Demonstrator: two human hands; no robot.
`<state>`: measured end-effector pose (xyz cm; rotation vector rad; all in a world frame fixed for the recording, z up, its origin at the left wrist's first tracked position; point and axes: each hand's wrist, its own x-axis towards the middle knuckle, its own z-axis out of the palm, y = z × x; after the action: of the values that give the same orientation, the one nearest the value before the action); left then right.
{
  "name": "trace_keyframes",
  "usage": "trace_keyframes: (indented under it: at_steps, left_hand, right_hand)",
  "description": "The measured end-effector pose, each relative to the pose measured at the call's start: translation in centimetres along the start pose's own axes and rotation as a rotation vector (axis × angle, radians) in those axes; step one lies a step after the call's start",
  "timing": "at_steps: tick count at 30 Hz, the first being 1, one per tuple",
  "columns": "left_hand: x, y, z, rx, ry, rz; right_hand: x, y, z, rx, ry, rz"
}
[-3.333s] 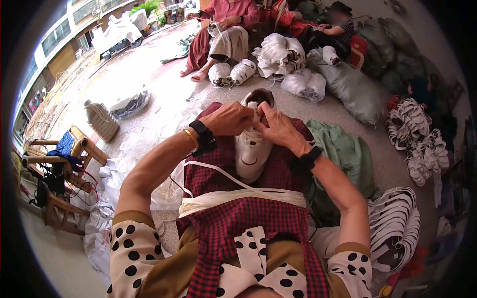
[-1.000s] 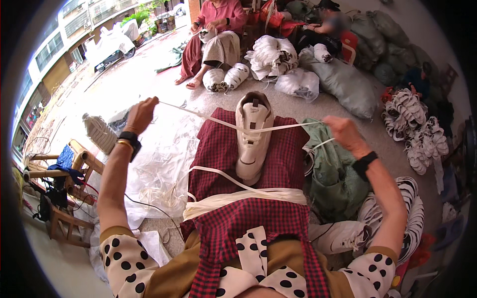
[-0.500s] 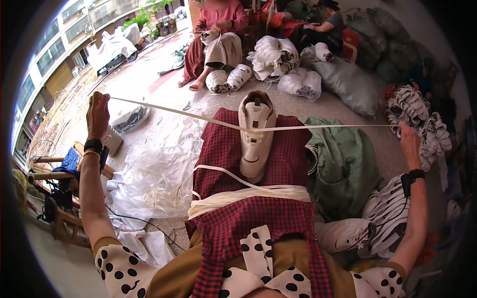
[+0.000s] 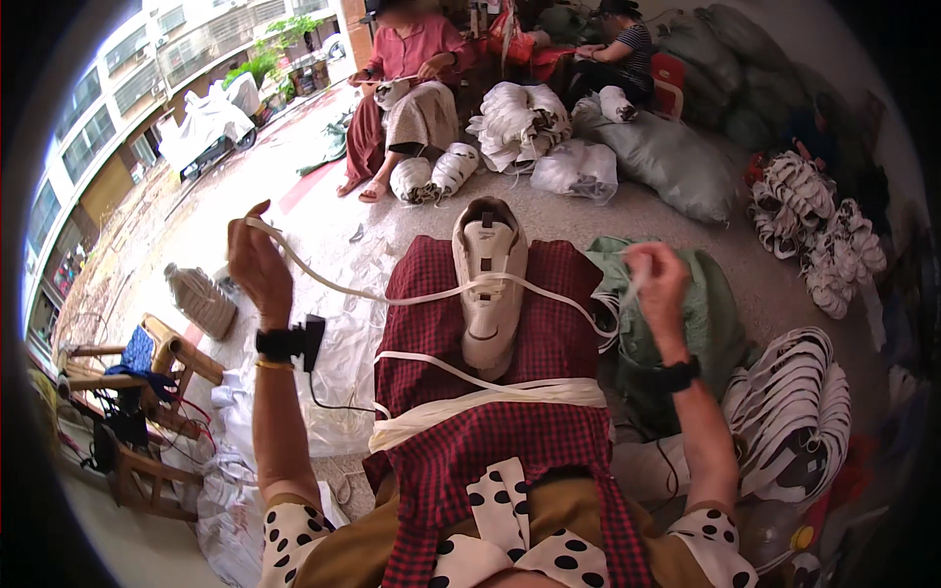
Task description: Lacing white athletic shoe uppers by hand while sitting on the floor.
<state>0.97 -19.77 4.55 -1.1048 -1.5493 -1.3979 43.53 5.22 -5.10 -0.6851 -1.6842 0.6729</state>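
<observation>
A beige shoe upper (image 4: pixel 490 328) lies on the red and black checked apron (image 4: pixel 421 294) over my lap, its heel end away from me. A cream shoelace (image 4: pixel 363 292) passes across its eyelet area and hangs slack to both sides. My left hand (image 4: pixel 260 265), raised at the left, pinches one end of the lace. On the right, my right hand (image 4: pixel 659 284) has its fingers closed on the other end, above a green cloth sack. A bundle of cream laces (image 4: pixel 490 397) lies across my lap, with one loose strand by the shoe.
Stacked shoe uppers (image 4: pixel 794 412) stand at right, near the green sack (image 4: pixel 706 333). Clear plastic sheeting (image 4: pixel 343 353) and a bamboo stool (image 4: pixel 176 353) are at left. Two people sit beyond, among bundled uppers (image 4: pixel 520 122) and a stuffed grey sack (image 4: pixel 667 162).
Both hands have come inward from wide apart. The lace, stretched taut before, now sags in curves. My view has shifted slightly.
</observation>
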Motion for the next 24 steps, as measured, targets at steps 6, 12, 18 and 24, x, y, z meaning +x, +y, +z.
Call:
trace_keyframes:
  at_steps: [6,12,18,24]
  left_hand:
    - [-2.3,4.1,2.6,-0.119,-0.144,-0.028]
    - [-2.7,5.1,1.3,-0.945,-0.352,-0.522]
    - [-3.5,3.3,0.7,-1.584,-0.54,-0.83]
    - [-6.4,2.5,2.7,-1.177,-0.578,-0.784]
  right_hand:
    - [-0.1,-1.9,10.5,0.167,-0.301,0.057]
    - [-0.4,-1.4,11.3,0.043,-0.394,0.019]
    - [-1.4,-1.3,11.3,0.045,-0.444,0.025]
    - [-1.5,-1.9,11.8,0.098,-0.348,0.026]
